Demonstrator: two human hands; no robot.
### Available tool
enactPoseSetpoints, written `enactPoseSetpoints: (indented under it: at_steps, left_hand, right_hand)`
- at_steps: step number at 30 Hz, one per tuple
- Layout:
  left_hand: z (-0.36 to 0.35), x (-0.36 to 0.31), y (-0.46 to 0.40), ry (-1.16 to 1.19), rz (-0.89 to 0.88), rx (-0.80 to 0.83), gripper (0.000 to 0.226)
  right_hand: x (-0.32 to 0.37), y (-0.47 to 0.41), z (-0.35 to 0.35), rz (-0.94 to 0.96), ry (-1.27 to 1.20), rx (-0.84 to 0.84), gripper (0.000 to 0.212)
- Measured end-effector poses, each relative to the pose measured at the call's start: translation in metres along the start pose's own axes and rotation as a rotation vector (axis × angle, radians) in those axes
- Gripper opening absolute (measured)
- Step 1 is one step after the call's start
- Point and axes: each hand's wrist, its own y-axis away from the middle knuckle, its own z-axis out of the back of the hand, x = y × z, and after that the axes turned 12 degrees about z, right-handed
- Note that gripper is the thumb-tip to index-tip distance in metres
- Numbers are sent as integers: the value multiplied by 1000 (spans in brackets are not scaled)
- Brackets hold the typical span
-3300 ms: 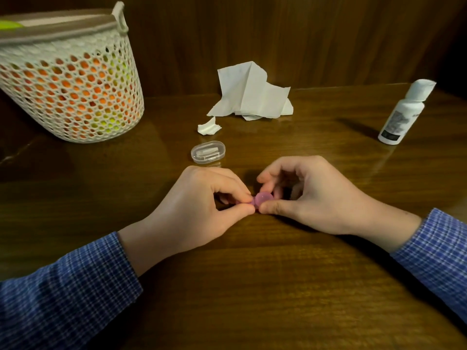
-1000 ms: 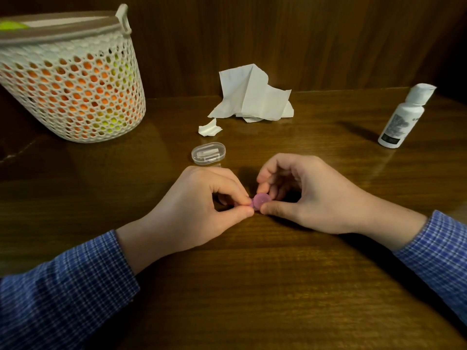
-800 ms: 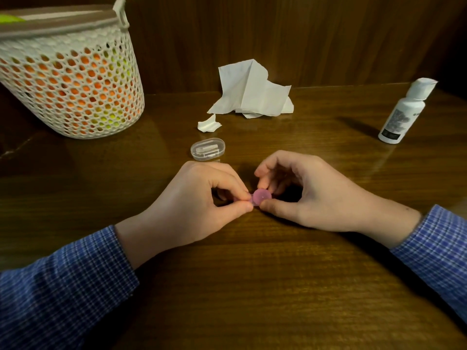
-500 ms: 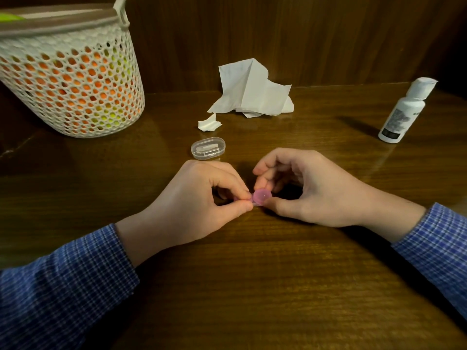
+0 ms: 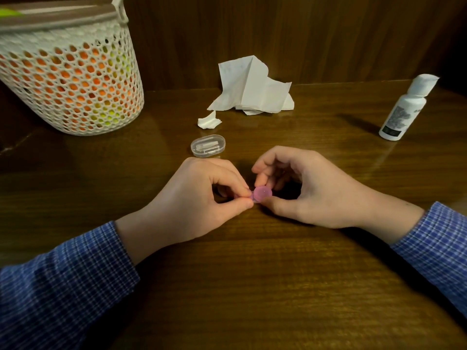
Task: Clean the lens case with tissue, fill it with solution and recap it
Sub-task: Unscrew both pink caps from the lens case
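The lens case [image 5: 255,197] is sitting low over the middle of the table [image 5: 252,286], caught between both hands, and I am seeing mostly its pink round cap [image 5: 262,193]. The left hand [image 5: 194,198] is pinching the case's left end between thumb and forefinger; the right hand [image 5: 310,188] is curling thumb and fingers round the pink cap, so both are gripping. I am looking at a dark, glossy wooden surface that is running back to a dark panelled wall [image 5: 303,34].

Beyond the hands, a clear oval lid [image 5: 208,146] is lying just behind the left knuckles, a torn tissue scrap [image 5: 208,120] farther back, and the crumpled tissue [image 5: 251,89] against the wall. The white solution bottle [image 5: 404,109] is standing upright well to the right, near the far edge. A white mesh basket [image 5: 68,77] is filling the far left corner. The near half of the table is lying open round the blue checked sleeves [image 5: 63,286].

The case's body is almost wholly hidden under the fingers, so I cannot tell how far the cap is seated. The basket's left side is being cut off by the frame, and the bottle's label is too small to read.
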Motion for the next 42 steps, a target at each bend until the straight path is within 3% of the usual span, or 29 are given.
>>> enactPoseSetpoints:
  at_steps: [7,13,20,26,34,42]
  left_hand:
    - [0,0,0,0,1,-3,14]
    - [0,0,0,5,4,6,15]
    - [0,0,0,11,10,3,14]
    - [0,1,0,7,7,2,14]
    - [-1,1,0,-2,3,-4,13]
    - [-1,1,0,9,1,3,15]
  right_hand:
    - [0,2,-2,-1,26,-21,40]
    - [1,1,0,0,-8,9,32]
    - [-1,2,-1,-22,-3,-27,42]
    - [-2,1,0,-4,-48,5,35]
    - [-2,2,-2,-11,16,-30,52]
    - [-2,2,0,3,-65,-5,43]
